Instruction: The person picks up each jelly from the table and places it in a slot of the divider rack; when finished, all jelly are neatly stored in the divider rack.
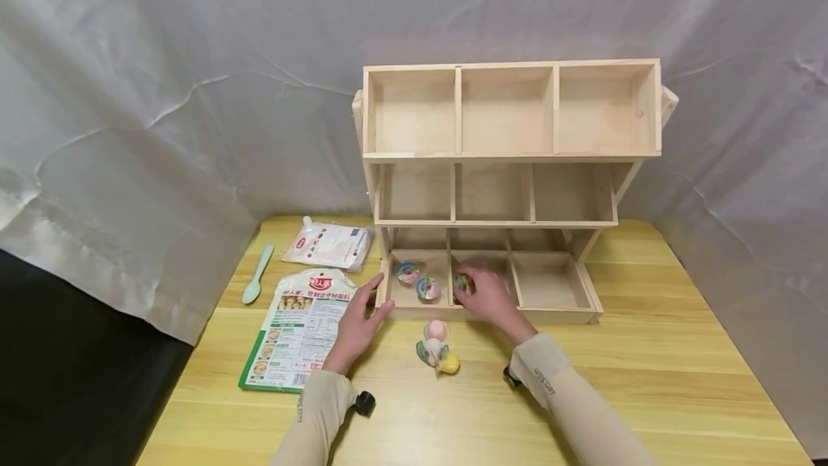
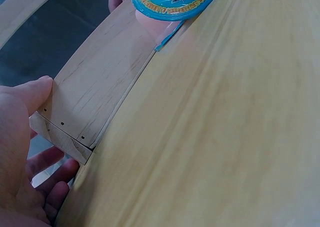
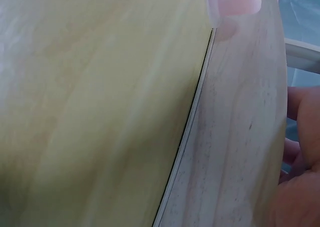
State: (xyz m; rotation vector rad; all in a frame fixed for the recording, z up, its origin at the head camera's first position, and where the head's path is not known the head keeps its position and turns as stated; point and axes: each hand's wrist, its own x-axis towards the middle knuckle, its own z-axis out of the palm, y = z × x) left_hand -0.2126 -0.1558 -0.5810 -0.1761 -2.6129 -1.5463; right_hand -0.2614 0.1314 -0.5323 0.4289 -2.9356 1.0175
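My right hand [image 1: 489,298] pinches a small jelly cup [image 1: 462,283] inside the middle bottom compartment of a three-tier wooden rack [image 1: 491,314]. Two jelly cups with printed foil lids, one at the back [image 1: 407,272] and one nearer the front [image 1: 428,289], lie in the bottom left compartment. My left hand [image 1: 359,323] rests at the rack's front left corner, thumb on the front board and other fingers along the side. In front of the rack, a pink jelly cup [image 1: 436,329], a foil-lidded cup [image 1: 430,352] and a yellow one [image 1: 449,363] sit clustered on the table.
Left of the rack lie a green-and-white printed food packet [image 1: 300,329], a spouted white pouch [image 1: 331,244] and a pale green spoon [image 1: 259,275]. The rack's upper tiers [image 1: 507,110] overhang the bottom row. Grey cloth [image 1: 194,92] hangs behind the wooden table [image 1: 673,372].
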